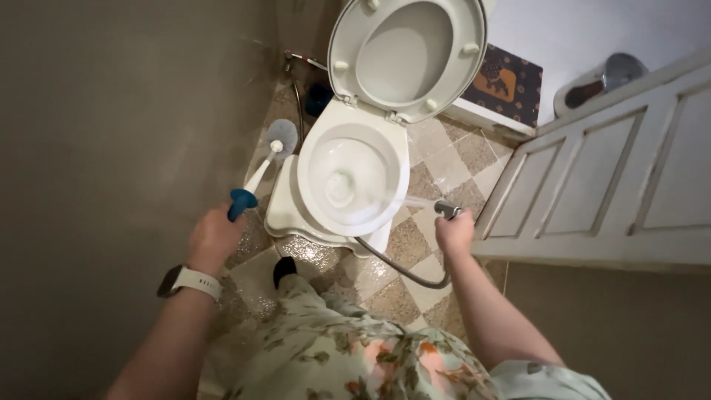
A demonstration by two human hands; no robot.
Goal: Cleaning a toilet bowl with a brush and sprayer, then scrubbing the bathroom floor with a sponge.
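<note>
A: Left hand (213, 238)?
B: Arm reaching forward, grip wrapping tight around the blue handle of the toilet brush (261, 169), brush head hanging over the floor just left of the toilet bowl (348, 178).
A: Right hand (454, 231)?
B: Arm stretching out, grip squeezing the spray nozzle (446, 209), water jetting left into the bowl, grey hose (404, 270) looping below.

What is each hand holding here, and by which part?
Left hand: toilet brush, by its blue handle end. Right hand: spray hose nozzle, by its grip.
</note>
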